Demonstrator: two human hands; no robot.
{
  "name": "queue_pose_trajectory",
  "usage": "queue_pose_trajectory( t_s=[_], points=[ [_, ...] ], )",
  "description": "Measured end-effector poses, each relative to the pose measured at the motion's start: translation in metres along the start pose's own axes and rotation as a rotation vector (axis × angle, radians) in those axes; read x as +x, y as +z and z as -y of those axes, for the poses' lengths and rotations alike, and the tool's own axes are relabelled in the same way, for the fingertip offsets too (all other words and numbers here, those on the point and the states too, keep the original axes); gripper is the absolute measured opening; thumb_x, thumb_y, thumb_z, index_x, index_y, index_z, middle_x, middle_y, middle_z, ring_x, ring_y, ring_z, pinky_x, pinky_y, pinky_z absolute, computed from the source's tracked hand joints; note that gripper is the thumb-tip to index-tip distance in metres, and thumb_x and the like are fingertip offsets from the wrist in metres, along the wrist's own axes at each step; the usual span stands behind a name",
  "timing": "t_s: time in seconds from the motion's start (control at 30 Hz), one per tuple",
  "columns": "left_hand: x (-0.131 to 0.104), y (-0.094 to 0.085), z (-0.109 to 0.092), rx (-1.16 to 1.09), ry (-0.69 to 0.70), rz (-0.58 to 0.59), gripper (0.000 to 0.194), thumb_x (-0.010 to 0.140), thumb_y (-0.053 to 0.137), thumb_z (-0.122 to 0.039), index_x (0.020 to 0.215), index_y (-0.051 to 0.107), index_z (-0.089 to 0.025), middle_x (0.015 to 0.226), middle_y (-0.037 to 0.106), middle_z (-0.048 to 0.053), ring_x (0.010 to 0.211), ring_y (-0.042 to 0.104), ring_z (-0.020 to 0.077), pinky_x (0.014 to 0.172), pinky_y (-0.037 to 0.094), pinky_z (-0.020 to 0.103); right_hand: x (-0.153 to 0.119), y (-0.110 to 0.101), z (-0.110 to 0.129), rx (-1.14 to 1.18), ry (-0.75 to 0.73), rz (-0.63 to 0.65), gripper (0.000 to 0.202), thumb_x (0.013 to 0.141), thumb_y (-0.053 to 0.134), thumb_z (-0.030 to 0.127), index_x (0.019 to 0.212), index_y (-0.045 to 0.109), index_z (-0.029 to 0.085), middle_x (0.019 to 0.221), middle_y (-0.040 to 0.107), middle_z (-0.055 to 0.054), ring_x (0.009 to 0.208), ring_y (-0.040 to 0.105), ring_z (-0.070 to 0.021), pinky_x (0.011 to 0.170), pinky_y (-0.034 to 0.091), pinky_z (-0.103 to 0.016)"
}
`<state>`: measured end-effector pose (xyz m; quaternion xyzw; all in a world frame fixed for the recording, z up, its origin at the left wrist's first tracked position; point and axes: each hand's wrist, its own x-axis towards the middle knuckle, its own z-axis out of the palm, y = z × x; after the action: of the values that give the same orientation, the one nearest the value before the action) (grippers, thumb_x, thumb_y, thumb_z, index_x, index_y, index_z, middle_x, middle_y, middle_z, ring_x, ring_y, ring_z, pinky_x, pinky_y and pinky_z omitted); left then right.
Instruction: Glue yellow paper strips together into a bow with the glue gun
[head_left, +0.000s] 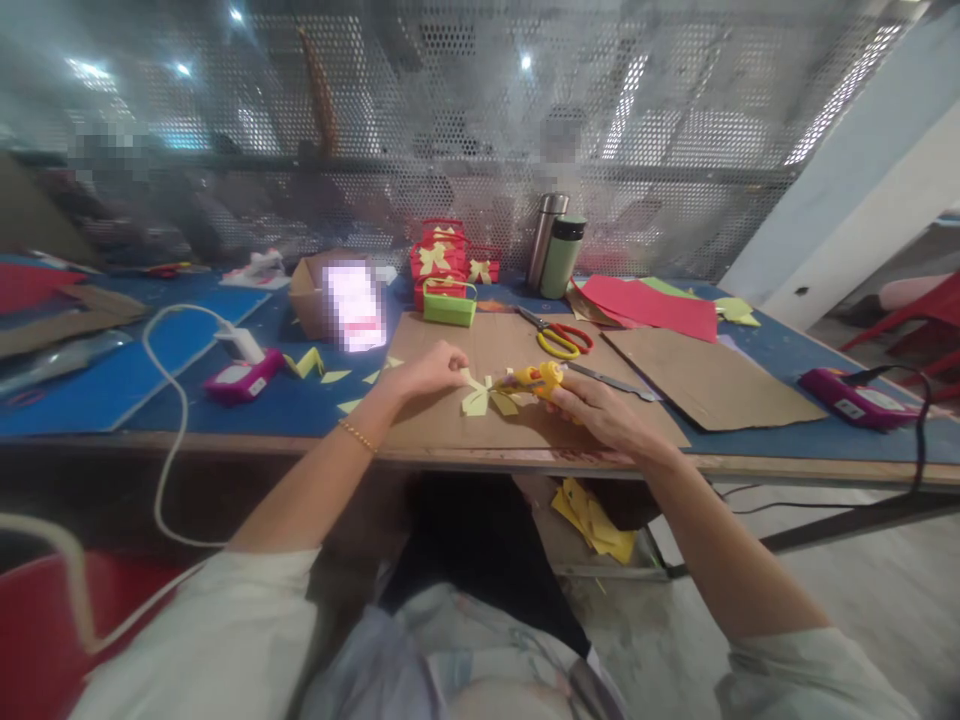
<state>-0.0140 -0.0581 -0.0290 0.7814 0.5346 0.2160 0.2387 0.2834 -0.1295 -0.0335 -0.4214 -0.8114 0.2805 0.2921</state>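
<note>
Pinching a pale yellow paper bow (486,397) by one of its loops, the left hand (429,372) has its fingers curled closed on the paper, near the front edge of the table (112,395); the bow lies on a brown cardboard sheet (450,425) that reaches that edge. Just right of the bow, the right hand (604,412) is closed around a yellow glue gun (534,378), whose nozzle points left and sits at the bow's centre. Below the table's front edge, yellow paper scraps (596,520) sit on a lower ledge.

Small yellow offcuts (330,377) lie on the blue table top left of the cardboard, near a purple charger-like block (244,380) with a white cable (172,420) running off the front edge. Toward the right edge rests another purple device (855,397) with a black cable, beside a second cardboard sheet (712,378).

Further back on the first cardboard sheet lie scissors with red and yellow handles (559,338) and a green paper basket (449,303). Behind that stand red paper baskets with yellow bows (442,255), a small cardboard box (315,290), a steel flask (547,238) and a green flask (564,256) touching side by side, and red paper sheets (652,305) toward the far right corner. A perforated metal screen (675,120) rises along the far edge
</note>
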Motion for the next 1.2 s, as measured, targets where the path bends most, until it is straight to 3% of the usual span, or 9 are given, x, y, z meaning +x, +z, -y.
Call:
queue_pose_trajectory(
  t_s=[0.17, 0.33, 0.5, 0.6, 0.67, 0.9, 1.07, 1.2],
  points=[
    [0.01, -0.004, -0.006, 0.104, -0.088, 0.104, 0.015, 0.064, 0.077, -0.028, 0.069, 0.066, -0.018, 0.061, 0.059, 0.0, 0.062, 0.052, 0.0171, 0.057, 0.034, 0.03, 0.0, 0.0, 0.001, 0.016, -0.021, 0.005, 0.054, 0.101, 0.042, 0.069, 0.085, 0.061, 0.021, 0.077, 0.063, -0.003, 0.071, 0.057, -0.0178, 0.068, 0.045, -0.031],
    [0.013, -0.004, -0.008, 0.153, -0.082, 0.172, 0.016, 0.067, 0.07, -0.023, 0.057, 0.058, -0.019, 0.054, 0.051, -0.001, 0.057, 0.044, 0.0147, 0.055, 0.027, 0.031, 0.001, 0.001, 0.003, 0.017, -0.028, 0.002, 0.053, 0.102, 0.042, 0.066, 0.083, 0.06, 0.02, 0.076, 0.062, -0.003, 0.07, 0.056, -0.0175, 0.069, 0.045, -0.031],
    [0.006, 0.001, -0.008, 0.056, -0.11, 0.06, 0.009, 0.067, 0.07, -0.019, 0.069, 0.061, -0.019, 0.063, 0.058, 0.0, 0.062, 0.051, 0.0163, 0.058, 0.033, 0.03, 0.002, 0.001, 0.002, 0.046, -0.021, 0.01, 0.053, 0.101, 0.043, 0.066, 0.083, 0.062, 0.02, 0.077, 0.063, -0.003, 0.07, 0.057, -0.0173, 0.069, 0.046, -0.031],
    [-0.002, 0.007, -0.012, 0.001, -0.056, -0.053, 0.001, 0.073, 0.064, -0.018, 0.074, 0.065, -0.018, 0.072, 0.066, 0.003, 0.069, 0.057, 0.0178, 0.063, 0.04, 0.03, 0.002, 0.002, 0.001, 0.047, -0.011, 0.003, 0.051, 0.101, 0.045, 0.065, 0.084, 0.062, 0.02, 0.077, 0.064, -0.003, 0.071, 0.057, -0.0179, 0.068, 0.045, -0.031],
    [-0.009, 0.01, -0.018, 0.009, 0.008, -0.105, 0.008, 0.076, 0.061, -0.016, 0.076, 0.069, -0.018, 0.078, 0.07, 0.004, 0.074, 0.061, 0.0189, 0.067, 0.043, 0.031, 0.002, 0.002, 0.0, 0.051, 0.003, -0.006, 0.051, 0.1, 0.045, 0.065, 0.085, 0.064, 0.02, 0.078, 0.065, -0.003, 0.072, 0.058, -0.0186, 0.069, 0.045, -0.031],
    [-0.028, 0.019, -0.028, 0.223, 0.265, -0.152, 0.027, 0.096, 0.055, -0.019, 0.095, 0.082, -0.023, 0.093, 0.075, 0.005, 0.087, 0.068, 0.0207, 0.08, 0.051, 0.033, 0.002, 0.003, 0.0, 0.059, -0.01, 0.001, 0.052, 0.101, 0.044, 0.065, 0.086, 0.065, 0.02, 0.08, 0.065, -0.004, 0.073, 0.058, -0.0191, 0.071, 0.046, -0.032],
    [-0.027, 0.028, -0.025, 0.292, 0.294, -0.204, 0.021, 0.1, 0.056, -0.02, 0.102, 0.077, -0.019, 0.097, 0.075, 0.007, 0.088, 0.068, 0.0208, 0.081, 0.051, 0.032, 0.001, 0.003, 0.0, 0.091, -0.023, 0.007, 0.053, 0.1, 0.044, 0.067, 0.088, 0.064, 0.019, 0.082, 0.064, -0.004, 0.073, 0.057, -0.0185, 0.07, 0.045, -0.032],
    [-0.028, 0.028, -0.025, 0.237, 0.291, -0.206, 0.018, 0.098, 0.056, -0.016, 0.091, 0.073, -0.017, 0.09, 0.073, 0.006, 0.084, 0.066, 0.0198, 0.079, 0.049, 0.032, 0.001, 0.004, -0.002, 0.102, -0.033, 0.004, 0.053, 0.101, 0.045, 0.067, 0.09, 0.065, 0.019, 0.083, 0.064, -0.004, 0.074, 0.056, -0.018, 0.07, 0.044, -0.031]
  ],
)
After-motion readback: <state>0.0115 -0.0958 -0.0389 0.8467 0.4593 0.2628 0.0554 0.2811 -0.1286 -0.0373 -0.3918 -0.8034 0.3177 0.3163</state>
